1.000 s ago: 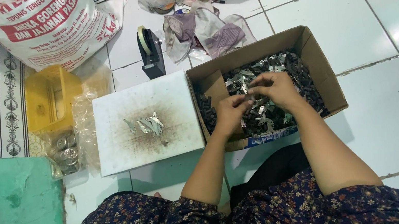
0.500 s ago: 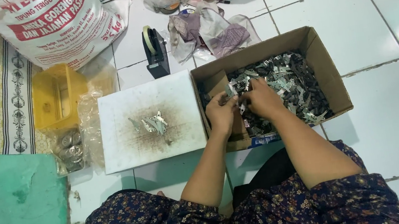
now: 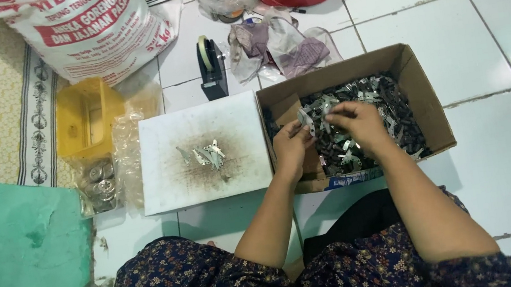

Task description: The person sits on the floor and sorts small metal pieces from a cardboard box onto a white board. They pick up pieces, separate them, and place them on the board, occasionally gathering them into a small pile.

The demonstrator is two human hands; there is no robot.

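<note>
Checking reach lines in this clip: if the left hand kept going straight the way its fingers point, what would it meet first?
The left hand points up and right into the cardboard box. It would first meet the small metal pieces pinched between both hands, then the right hand; depth is unclear.

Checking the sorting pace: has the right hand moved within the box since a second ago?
Yes: the right hand shifted toward the cardboard box's left side.

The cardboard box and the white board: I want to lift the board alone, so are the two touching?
Touching. In the head view the cardboard box has its left wall pressed against the right edge of the white board, with no floor showing between them.
</note>
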